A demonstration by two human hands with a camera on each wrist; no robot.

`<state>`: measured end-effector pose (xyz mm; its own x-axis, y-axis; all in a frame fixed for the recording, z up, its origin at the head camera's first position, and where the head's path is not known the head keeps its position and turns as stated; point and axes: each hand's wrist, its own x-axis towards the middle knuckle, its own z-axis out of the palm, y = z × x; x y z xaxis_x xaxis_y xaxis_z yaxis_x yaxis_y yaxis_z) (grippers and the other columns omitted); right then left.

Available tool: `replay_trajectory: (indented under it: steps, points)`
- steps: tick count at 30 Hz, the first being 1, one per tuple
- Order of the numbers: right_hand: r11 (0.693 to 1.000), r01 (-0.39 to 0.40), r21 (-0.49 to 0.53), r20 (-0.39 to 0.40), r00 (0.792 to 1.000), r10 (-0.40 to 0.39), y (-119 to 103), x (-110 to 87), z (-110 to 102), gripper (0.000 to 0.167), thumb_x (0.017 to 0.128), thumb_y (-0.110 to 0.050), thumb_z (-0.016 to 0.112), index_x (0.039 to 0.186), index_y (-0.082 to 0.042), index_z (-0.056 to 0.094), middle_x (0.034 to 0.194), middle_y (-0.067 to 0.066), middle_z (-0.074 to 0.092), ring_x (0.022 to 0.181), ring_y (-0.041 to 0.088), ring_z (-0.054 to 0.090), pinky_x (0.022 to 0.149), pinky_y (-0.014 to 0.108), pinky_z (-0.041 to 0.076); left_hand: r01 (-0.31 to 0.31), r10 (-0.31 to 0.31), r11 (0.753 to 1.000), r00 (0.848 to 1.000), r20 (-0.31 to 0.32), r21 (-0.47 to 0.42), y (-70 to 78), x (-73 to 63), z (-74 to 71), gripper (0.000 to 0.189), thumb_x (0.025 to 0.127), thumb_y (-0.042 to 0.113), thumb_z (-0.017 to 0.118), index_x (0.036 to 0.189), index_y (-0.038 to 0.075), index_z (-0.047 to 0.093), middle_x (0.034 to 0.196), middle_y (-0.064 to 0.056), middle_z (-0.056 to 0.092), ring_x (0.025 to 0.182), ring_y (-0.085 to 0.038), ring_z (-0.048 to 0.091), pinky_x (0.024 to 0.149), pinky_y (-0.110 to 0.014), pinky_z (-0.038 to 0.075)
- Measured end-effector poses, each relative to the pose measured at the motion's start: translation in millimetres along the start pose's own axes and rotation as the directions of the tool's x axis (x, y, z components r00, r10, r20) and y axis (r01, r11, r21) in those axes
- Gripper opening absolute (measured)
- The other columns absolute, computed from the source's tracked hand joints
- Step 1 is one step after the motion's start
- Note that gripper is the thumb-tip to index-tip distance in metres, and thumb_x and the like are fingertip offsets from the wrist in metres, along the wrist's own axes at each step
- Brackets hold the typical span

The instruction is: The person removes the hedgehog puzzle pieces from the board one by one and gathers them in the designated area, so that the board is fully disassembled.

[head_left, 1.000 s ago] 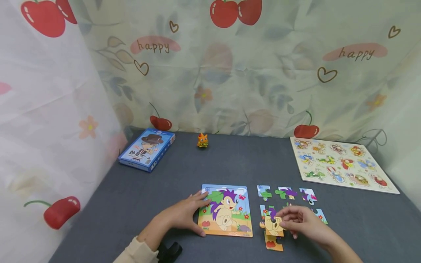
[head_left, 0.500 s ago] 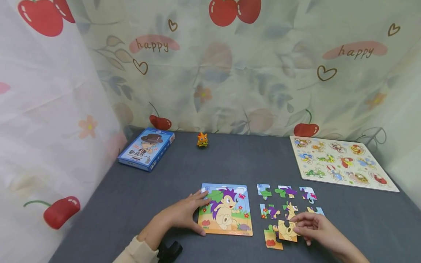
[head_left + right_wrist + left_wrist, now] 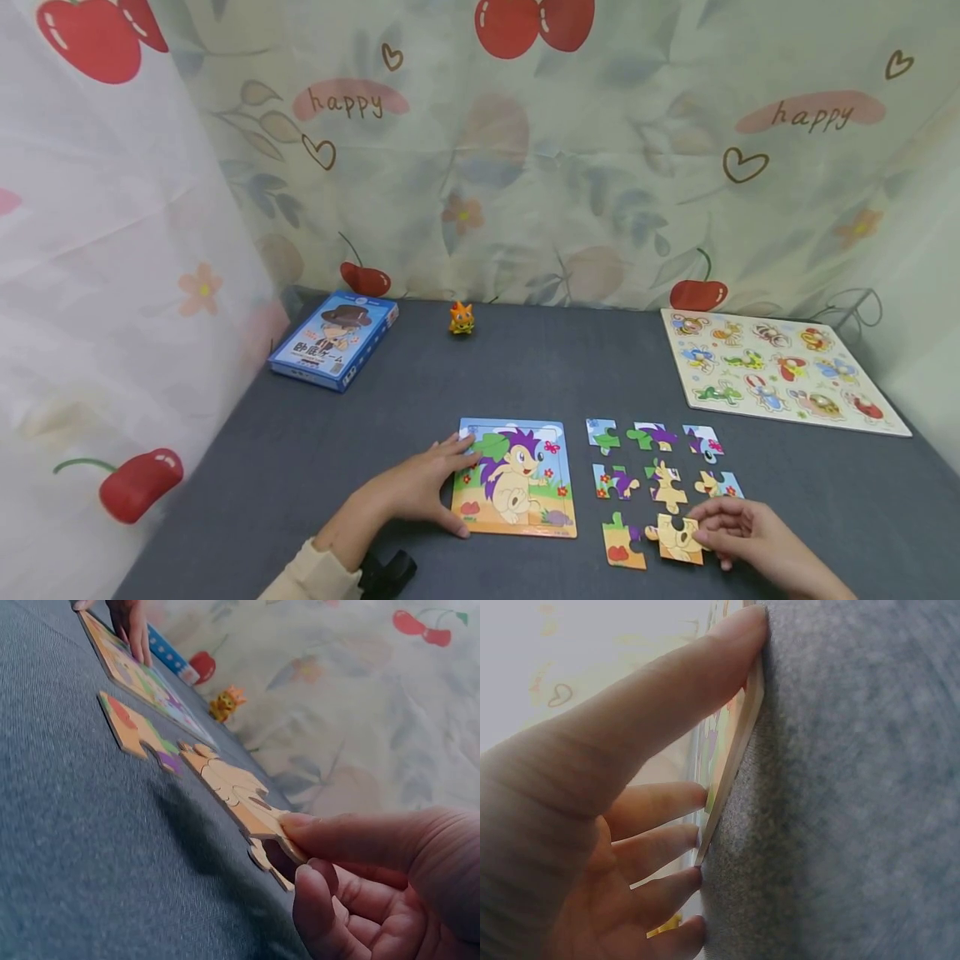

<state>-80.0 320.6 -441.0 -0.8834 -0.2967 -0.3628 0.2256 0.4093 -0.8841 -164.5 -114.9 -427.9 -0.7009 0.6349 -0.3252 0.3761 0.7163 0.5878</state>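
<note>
My right hand pinches a cream-and-orange jigsaw piece by its right edge, between thumb and fingers. In the right wrist view this piece is tilted above the cloth, with a shadow beneath. Left of it lies a jigsaw piece with a red shape. Several other pieces, among them a cream one and a purple one, lie in rows behind. My left hand rests with spread fingers on the left edge of the hedgehog puzzle board. The left wrist view shows its thumb on the board's near edge.
A blue box sits at the back left, and a small orange toy figure stands at the back. An insect puzzle board lies at the back right. Patterned cloth hangs behind the dark grey table.
My right hand has moved right with the cream-and-orange piece, from over the left column of pieces to beside the red-shape piece. My left hand has stayed on the board.
</note>
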Motion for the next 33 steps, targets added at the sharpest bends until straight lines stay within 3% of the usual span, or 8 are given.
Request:
replay_trajectory:
  steps: [8, 17, 27, 33]
  points:
    - [1.000, -0.013, -0.029, 0.026, 1.000, 0.013, 8.2, -2.3, -1.7, 0.043, 0.092, -0.021, 0.058, 0.113, 0.016, 0.053, 0.090, 0.001, 0.067, 0.071, 0.005, 0.059, 0.059, 0.027, 0.053, 0.003, -0.003, 1.000, 1.000, 0.011, -0.008, 0.5, -0.6, -0.2, 0.088, 0.069, 0.047, 0.078, 0.143, 0.021, 0.038, 0.156, -0.002, 0.019, 0.145, -0.029, 0.010, 0.110, -0.059, 0.019]
    - [0.991, -0.003, -0.136, -0.030, 1.000, -0.001, 6.4, -3.6, 4.5, 0.048, 0.085, -0.029, 0.066, 0.109, 0.012, 0.059, 0.083, 0.007, 0.064, 0.063, 0.004, 0.056, 0.056, 0.025, 0.052, 0.004, -0.003, 1.000, 1.000, 0.009, -0.009, 1.1, -0.9, -0.8, 0.088, 0.069, 0.047, 0.078, 0.143, 0.021, 0.038, 0.157, -0.002, 0.019, 0.145, -0.029, 0.010, 0.111, -0.059, 0.019]
    - [0.968, 0.099, -0.232, -0.015, 0.994, -0.105, 5.2, -1.6, 3.6, 0.038, 0.088, -0.023, 0.063, 0.109, 0.010, 0.062, 0.078, -0.003, 0.063, 0.061, 0.000, 0.054, 0.053, 0.025, 0.051, 0.017, -0.017, 1.000, 1.000, 0.004, -0.010, -0.9, 0.8, -1.2, 0.088, 0.068, 0.049, 0.078, 0.143, 0.023, 0.038, 0.157, -0.001, 0.019, 0.145, -0.029, 0.009, 0.110, -0.060, 0.019]
    - [0.980, 0.037, -0.197, -0.038, 0.998, -0.045, 4.2, -2.5, 3.6, 0.048, 0.085, -0.031, 0.066, 0.108, 0.011, 0.061, 0.078, 0.003, 0.062, 0.062, 0.002, 0.054, 0.056, 0.025, 0.052, -0.008, 0.008, 1.000, 1.000, 0.006, -0.013, -1.4, 0.6, -1.2, 0.089, 0.069, 0.047, 0.078, 0.144, 0.020, 0.038, 0.157, -0.002, 0.019, 0.145, -0.029, 0.009, 0.111, -0.058, 0.018]
